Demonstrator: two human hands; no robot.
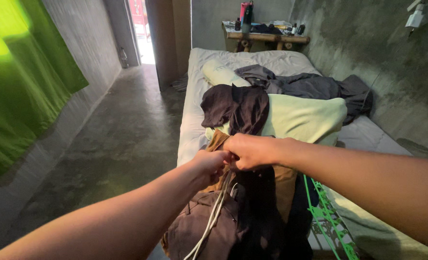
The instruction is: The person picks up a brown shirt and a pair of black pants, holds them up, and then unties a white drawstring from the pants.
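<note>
My left hand [210,163] and my right hand [250,151] meet knuckle to knuckle over a pile of clothes at the near end of the bed. Both are closed on the top edge of a tan cloth [219,141] and a dark garment [260,202] that hangs down below them. A white cord [213,219] drops from under my left hand across a brown garment [199,231]. Just beyond my hands lie a black shirt [235,107] and a pale yellow-green pillow [303,118].
The mattress [192,120] runs back to a wooden shelf [267,37] with bottles. A grey blanket [310,86] lies crumpled by the concrete wall. A green rack [327,214] is at lower right, a green curtain [21,72] at left, a concrete floor [122,139] toward the doorway.
</note>
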